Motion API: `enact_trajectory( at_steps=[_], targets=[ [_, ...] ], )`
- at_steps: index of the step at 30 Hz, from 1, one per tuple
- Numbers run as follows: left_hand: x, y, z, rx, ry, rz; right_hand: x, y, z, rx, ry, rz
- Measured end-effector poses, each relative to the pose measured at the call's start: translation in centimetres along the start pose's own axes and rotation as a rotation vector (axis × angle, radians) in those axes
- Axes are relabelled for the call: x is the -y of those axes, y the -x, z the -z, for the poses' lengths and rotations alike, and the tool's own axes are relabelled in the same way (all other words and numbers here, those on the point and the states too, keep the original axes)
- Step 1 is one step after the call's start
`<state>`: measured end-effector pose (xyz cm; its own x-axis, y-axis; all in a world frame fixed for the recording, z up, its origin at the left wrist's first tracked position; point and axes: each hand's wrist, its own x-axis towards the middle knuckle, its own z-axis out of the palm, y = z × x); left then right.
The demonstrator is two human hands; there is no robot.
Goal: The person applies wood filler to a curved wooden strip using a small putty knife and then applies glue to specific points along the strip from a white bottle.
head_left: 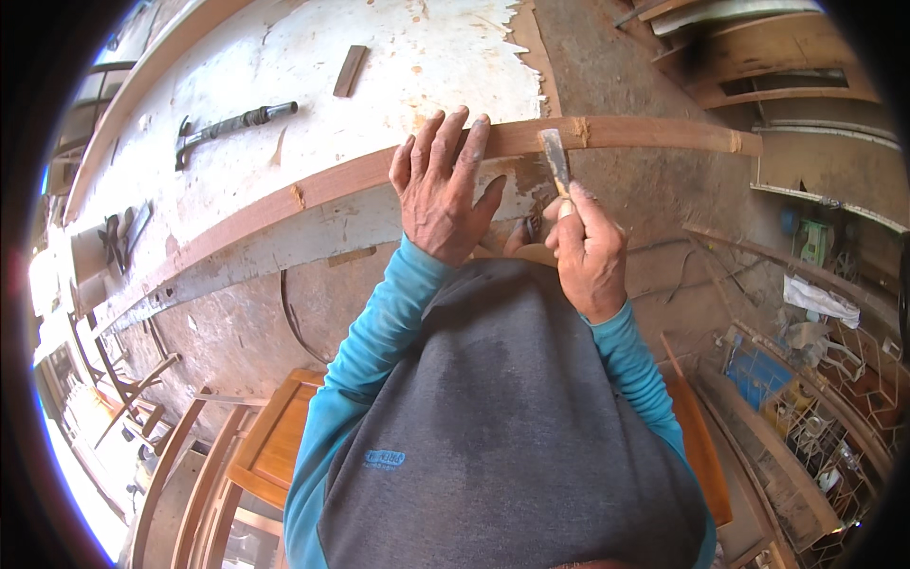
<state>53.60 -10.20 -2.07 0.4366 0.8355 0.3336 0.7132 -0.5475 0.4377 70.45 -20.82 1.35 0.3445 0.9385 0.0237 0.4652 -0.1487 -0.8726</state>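
Note:
A long reddish wooden strip (332, 181) crosses the white worktop (417, 66) along its near edge, with small patches of tan material (581, 128) on it. My left hand (445, 190) rests on the strip with its fingers spread and lying over it, slightly bent. My right hand (588, 247) is closed on a putty knife (555, 155), whose narrow metal blade lies at the strip beside one patch, right of my left hand. A hammer (232, 126) and a short dark wood offcut (350, 70) lie on the worktop beyond the strip.
Dark tools (118, 237) lie at the worktop's left end. Wooden furniture pieces (270, 431) stand below left on the concrete floor (303, 275). Wooden boards and casings (758, 57) are at upper right. A wire rack with clutter (806, 408) stands at lower right.

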Motion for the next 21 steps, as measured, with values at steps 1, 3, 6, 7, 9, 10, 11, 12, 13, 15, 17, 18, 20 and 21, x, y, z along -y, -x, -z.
enact_trajectory(
  at_steps=[1,3,6,7,9,10,11,12,13,15,17,18,20,21],
  targets=[
    [0.0,0.0,0.0,0.002,0.004,0.000,0.2,-0.1,-0.3,0.010,-0.003,0.002],
    [0.0,0.0,0.1,0.008,0.009,0.002,0.0,-0.2,-0.5,0.007,0.033,0.049],
    [0.1,0.2,0.0,0.005,0.022,-0.004,-0.6,-0.2,-0.2,-0.015,0.118,0.125],
    [0.3,0.2,-0.2,-0.006,0.024,-0.011,-1.1,-0.2,-0.3,-0.025,0.129,0.157],
    [0.5,0.4,-0.3,-0.005,0.021,-0.009,-0.1,-0.4,-0.4,-0.025,0.254,0.228],
    [0.5,0.4,-0.3,-0.005,0.019,-0.008,0.3,-0.4,-0.5,-0.026,0.317,0.263],
    [0.5,0.3,-0.2,0.000,0.030,-0.010,0.4,-0.2,-0.7,-0.032,0.353,0.272],
    [0.4,0.3,-0.1,0.004,0.040,-0.012,0.4,0.1,-0.9,-0.038,0.390,0.282],
    [0.4,0.2,0.0,0.008,0.051,-0.014,0.5,0.3,-1.0,-0.044,0.426,0.291],
    [0.5,0.3,-0.2,-0.005,0.053,-0.021,0.8,0.5,-1.1,-0.008,0.515,0.260],
    [0.6,0.3,-0.3,-0.006,0.053,-0.019,1.4,0.6,-0.9,0.026,0.564,0.230],
    [0.6,0.4,-0.3,0.000,0.051,-0.013,2.0,0.5,-0.6,0.043,0.570,0.215],
    [0.6,0.4,-0.2,0.003,0.050,-0.015,2.2,0.4,-0.3,0.058,0.590,0.229],
    [0.6,0.4,-0.3,-0.001,0.051,-0.022,2.0,0.2,-0.3,0.056,0.606,0.258]
  ],
)
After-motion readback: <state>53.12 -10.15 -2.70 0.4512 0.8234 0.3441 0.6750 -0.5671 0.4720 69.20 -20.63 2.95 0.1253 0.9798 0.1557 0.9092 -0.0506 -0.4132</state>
